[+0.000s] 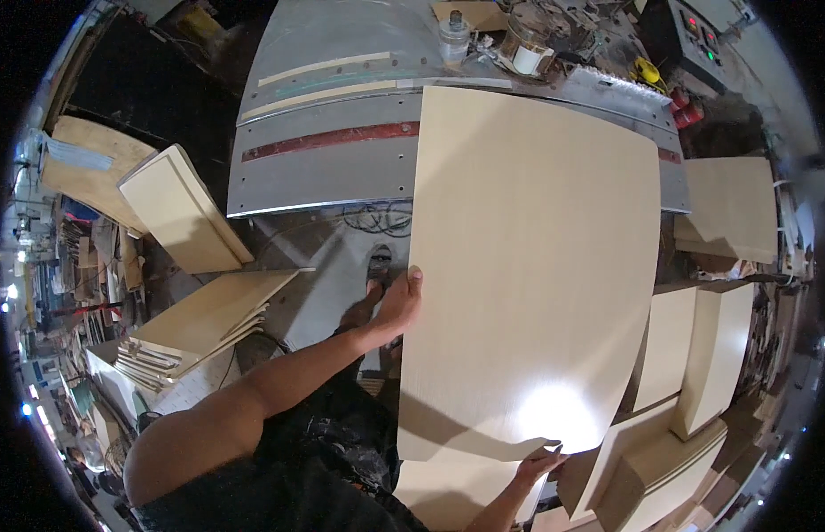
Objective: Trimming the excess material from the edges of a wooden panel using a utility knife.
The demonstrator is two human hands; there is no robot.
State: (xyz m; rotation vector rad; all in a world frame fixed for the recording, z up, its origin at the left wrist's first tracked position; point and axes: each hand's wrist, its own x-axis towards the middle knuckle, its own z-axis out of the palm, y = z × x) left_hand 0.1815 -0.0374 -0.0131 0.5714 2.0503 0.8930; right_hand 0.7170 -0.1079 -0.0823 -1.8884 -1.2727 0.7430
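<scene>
Bench (pixel 324 182) of grey metal stands ahead, partly covered in view by a pale wooden panel (pixel 528 266). The left hand (pixel 399 306) grips the panel's left edge, the right hand (pixel 539 465) its near edge by the right corner; a clear container (pixel 453 43) stands beyond.

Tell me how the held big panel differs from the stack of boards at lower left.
The big panel is a single sheet; the stack of boards is several, layered. The left hand and right hand hold the big panel; neither touches the stack of boards. The big panel reaches over the grey metal table; the stack of boards lies away from it. Both are pale and wood-coloured.
</scene>
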